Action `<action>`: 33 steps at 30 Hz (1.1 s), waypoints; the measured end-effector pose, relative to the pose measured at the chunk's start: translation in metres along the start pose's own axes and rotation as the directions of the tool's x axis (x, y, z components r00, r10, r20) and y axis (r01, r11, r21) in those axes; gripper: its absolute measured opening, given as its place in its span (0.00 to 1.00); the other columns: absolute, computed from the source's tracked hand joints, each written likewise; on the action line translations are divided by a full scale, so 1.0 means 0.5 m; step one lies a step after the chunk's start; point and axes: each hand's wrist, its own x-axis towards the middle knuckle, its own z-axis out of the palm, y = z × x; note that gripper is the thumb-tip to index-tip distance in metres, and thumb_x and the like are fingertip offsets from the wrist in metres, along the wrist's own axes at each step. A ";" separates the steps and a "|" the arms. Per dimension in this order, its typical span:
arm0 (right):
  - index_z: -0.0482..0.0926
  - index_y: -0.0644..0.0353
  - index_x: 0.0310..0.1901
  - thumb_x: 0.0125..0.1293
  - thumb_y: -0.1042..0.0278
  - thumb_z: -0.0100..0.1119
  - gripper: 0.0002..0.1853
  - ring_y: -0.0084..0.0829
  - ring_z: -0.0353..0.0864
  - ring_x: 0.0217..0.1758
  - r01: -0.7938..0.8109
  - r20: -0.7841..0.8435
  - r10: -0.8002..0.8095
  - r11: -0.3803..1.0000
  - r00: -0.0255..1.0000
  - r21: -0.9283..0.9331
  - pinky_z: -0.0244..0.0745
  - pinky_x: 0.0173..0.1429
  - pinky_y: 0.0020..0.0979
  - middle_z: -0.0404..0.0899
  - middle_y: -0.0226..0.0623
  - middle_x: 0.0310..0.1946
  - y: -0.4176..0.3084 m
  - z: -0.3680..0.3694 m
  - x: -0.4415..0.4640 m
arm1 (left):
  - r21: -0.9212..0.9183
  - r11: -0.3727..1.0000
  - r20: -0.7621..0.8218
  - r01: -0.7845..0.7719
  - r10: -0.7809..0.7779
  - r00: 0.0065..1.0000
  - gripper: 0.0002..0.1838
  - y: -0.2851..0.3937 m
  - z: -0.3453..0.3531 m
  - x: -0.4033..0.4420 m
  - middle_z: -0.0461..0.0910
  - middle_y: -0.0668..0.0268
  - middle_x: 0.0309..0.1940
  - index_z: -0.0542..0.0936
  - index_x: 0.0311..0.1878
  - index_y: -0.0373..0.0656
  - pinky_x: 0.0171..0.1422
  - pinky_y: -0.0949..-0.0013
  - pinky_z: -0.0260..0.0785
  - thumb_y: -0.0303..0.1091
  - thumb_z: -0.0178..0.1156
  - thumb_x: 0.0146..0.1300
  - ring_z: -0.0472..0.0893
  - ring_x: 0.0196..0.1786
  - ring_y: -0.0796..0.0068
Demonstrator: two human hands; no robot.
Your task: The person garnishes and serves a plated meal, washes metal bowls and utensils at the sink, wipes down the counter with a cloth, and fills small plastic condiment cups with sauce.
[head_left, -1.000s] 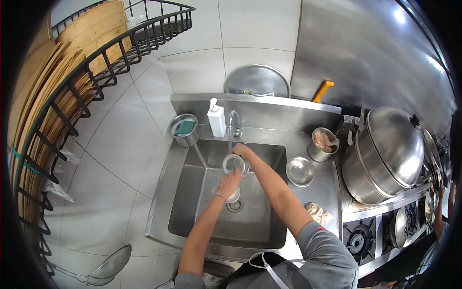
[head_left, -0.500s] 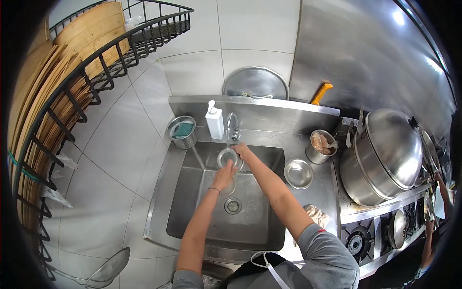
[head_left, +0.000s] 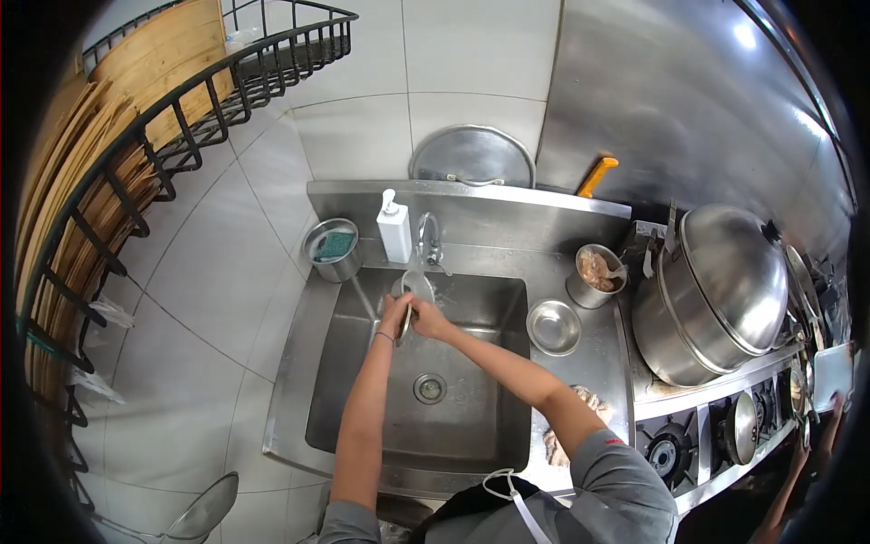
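Observation:
Beneath the running faucet (head_left: 431, 240), a small metal bowl (head_left: 416, 286) is tipped on its side over the sink (head_left: 471, 412). My left hand (head_left: 393, 314) grips it from the left, fingers closed at the rim. From the right, my right hand (head_left: 426, 319) also closes on it, and the two hands nearly meet. They hide part of the bowl. Water runs from the spout onto it. A second shallow metal bowl (head_left: 554, 327) sits on the counter to the right.
A white pump bottle (head_left: 394, 231) and a metal pot with a green scouring pad (head_left: 334, 245) stand behind the sink. On the right are a pot of food (head_left: 595, 272), a rag (head_left: 591, 403), a large steamer (head_left: 711, 299) and burners (head_left: 668, 455). Another person's hand (head_left: 838, 405) shows far right.
Both hands have come together on the bowl, which has turned from facing up to on edge. The view has shifted slightly. At far right the other person's hands have moved.

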 end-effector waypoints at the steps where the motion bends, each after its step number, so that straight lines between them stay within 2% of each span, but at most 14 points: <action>1: 0.73 0.58 0.48 0.49 0.76 0.54 0.21 0.43 0.77 0.43 0.201 -0.034 -0.203 0.979 0.979 -0.042 0.70 0.51 0.41 0.77 0.46 0.37 0.034 0.015 -0.003 | -0.046 0.998 -0.048 0.044 -0.046 0.998 0.27 -0.007 -0.002 0.008 0.72 0.63 0.20 0.71 0.44 0.39 0.13 0.77 0.55 0.49 0.58 0.45 0.66 0.13 0.80; 3: 0.74 0.58 0.47 0.48 0.75 0.56 0.21 0.42 0.76 0.45 0.302 0.083 -0.291 0.897 0.953 -0.324 0.66 0.55 0.43 0.77 0.46 0.40 0.011 -0.044 -0.032 | -0.082 0.973 0.260 0.214 -0.186 0.947 0.29 0.011 -0.061 0.020 0.72 0.59 0.26 0.69 0.47 0.38 0.14 0.74 0.58 0.47 0.59 0.44 0.68 0.15 0.75; 5: 0.74 0.58 0.47 0.47 0.74 0.58 0.21 0.40 0.76 0.47 0.401 0.218 -0.339 0.718 0.915 -0.569 0.63 0.59 0.44 0.76 0.46 0.43 0.007 -0.078 -0.021 | -0.075 0.828 0.670 0.555 -0.371 0.643 0.33 -0.030 -0.108 0.098 0.74 0.51 0.37 0.66 0.52 0.37 0.14 0.71 0.60 0.45 0.62 0.43 0.70 0.16 0.71; 8: 0.76 0.56 0.47 0.48 0.73 0.59 0.20 0.36 0.76 0.47 0.340 0.218 -0.262 0.680 0.940 -0.649 0.51 0.66 0.46 0.77 0.39 0.39 0.035 -0.034 0.015 | -0.089 0.974 0.177 0.209 -0.191 0.966 0.31 0.019 -0.027 -0.013 0.78 0.56 0.30 0.70 0.50 0.37 0.12 0.75 0.55 0.48 0.61 0.45 0.65 0.12 0.80; 11: 0.77 0.53 0.46 0.50 0.70 0.58 0.18 0.33 0.76 0.46 -0.057 0.195 0.196 0.832 0.961 -0.552 0.46 0.68 0.48 0.78 0.32 0.35 0.026 -0.002 0.021 | -0.094 0.995 0.084 -0.016 0.024 0.996 0.32 -0.143 -0.018 0.143 0.78 0.52 0.35 0.68 0.50 0.37 0.11 0.75 0.53 0.48 0.63 0.45 0.64 0.12 0.81; 15: 0.77 0.53 0.43 0.50 0.66 0.60 0.16 0.35 0.76 0.46 0.241 0.127 -0.206 0.870 0.970 -0.430 0.51 0.66 0.48 0.79 0.34 0.33 -0.003 -0.049 -0.019 | 0.007 0.844 0.557 0.536 -0.449 0.699 0.32 -0.020 -0.135 0.098 0.77 0.52 0.37 0.68 0.50 0.35 0.20 0.70 0.64 0.47 0.63 0.46 0.75 0.26 0.67; 18: 0.77 0.52 0.41 0.50 0.64 0.61 0.14 0.35 0.77 0.45 0.088 0.138 -0.028 0.891 0.990 -0.446 0.50 0.65 0.50 0.79 0.33 0.31 -0.021 -0.004 0.011 | -0.071 0.967 0.040 0.244 -0.242 0.969 0.30 -0.025 -0.032 -0.001 0.78 0.59 0.29 0.69 0.50 0.37 0.21 0.73 0.64 0.48 0.61 0.49 0.74 0.25 0.73; 19: 0.78 0.51 0.39 0.49 0.64 0.61 0.13 0.34 0.78 0.44 -0.111 0.101 0.154 0.933 0.983 -0.343 0.49 0.66 0.51 0.78 0.32 0.29 -0.018 0.011 0.015 | -0.156 0.955 0.422 0.252 -0.166 0.891 0.27 -0.034 -0.053 0.016 0.76 0.61 0.26 0.69 0.49 0.39 0.19 0.74 0.62 0.47 0.60 0.50 0.71 0.21 0.76; 20: 0.78 0.51 0.39 0.49 0.64 0.61 0.13 0.34 0.78 0.44 -0.145 0.080 0.183 0.927 0.980 -0.346 0.49 0.66 0.51 0.78 0.32 0.29 -0.012 0.006 0.002 | -0.054 0.956 0.411 0.290 -0.244 0.879 0.25 -0.025 -0.071 0.025 0.74 0.63 0.23 0.69 0.47 0.39 0.18 0.73 0.62 0.47 0.60 0.51 0.71 0.20 0.76; 22: 0.79 0.51 0.36 0.47 0.65 0.62 0.11 0.35 0.80 0.40 0.196 0.061 -0.187 0.898 0.980 -0.395 0.50 0.66 0.51 0.79 0.34 0.29 0.002 0.000 -0.034 | 0.064 0.938 0.407 0.341 -0.337 0.849 0.23 -0.003 -0.110 0.035 0.72 0.64 0.20 0.70 0.44 0.40 0.17 0.71 0.62 0.47 0.59 0.52 0.70 0.18 0.75; 25: 0.79 0.51 0.35 0.46 0.66 0.61 0.11 0.38 0.80 0.37 0.311 0.239 -0.207 0.753 0.949 -0.581 0.51 0.66 0.50 0.80 0.35 0.29 0.011 -0.026 -0.021 | -0.010 0.801 0.556 0.599 -0.493 0.669 0.22 0.000 -0.108 0.036 0.70 0.65 0.18 0.70 0.40 0.41 0.12 0.73 0.58 0.50 0.59 0.53 0.66 0.12 0.74; 27: 0.79 0.52 0.35 0.47 0.66 0.61 0.11 0.37 0.80 0.37 0.130 0.148 -0.057 0.822 0.987 -0.554 0.50 0.66 0.51 0.80 0.35 0.28 0.000 0.015 -0.005 | -0.028 0.955 0.235 0.295 -0.281 0.930 0.23 -0.033 -0.042 0.005 0.70 0.65 0.18 0.69 0.37 0.41 0.08 0.75 0.54 0.53 0.59 0.53 0.64 0.08 0.74; 30: 0.78 0.51 0.37 0.48 0.65 0.59 0.12 0.33 0.80 0.40 -0.007 0.047 0.032 0.892 0.998 -0.452 0.48 0.67 0.52 0.79 0.31 0.30 0.004 0.029 -0.016 | 0.043 0.972 0.224 0.229 -0.233 0.946 0.25 -0.022 -0.051 0.000 0.71 0.62 0.20 0.68 0.43 0.40 0.07 0.75 0.55 0.52 0.58 0.54 0.68 0.10 0.74; 33: 0.78 0.49 0.40 0.48 0.67 0.57 0.14 0.28 0.77 0.48 0.471 0.447 -0.201 0.596 0.872 -0.651 0.46 0.70 0.47 0.79 0.28 0.39 0.013 -0.076 -0.028 | 0.021 0.960 0.412 0.280 -0.264 0.872 0.24 -0.026 -0.103 0.018 0.74 0.58 0.25 0.65 0.52 0.41 0.09 0.71 0.61 0.44 0.55 0.56 0.72 0.13 0.70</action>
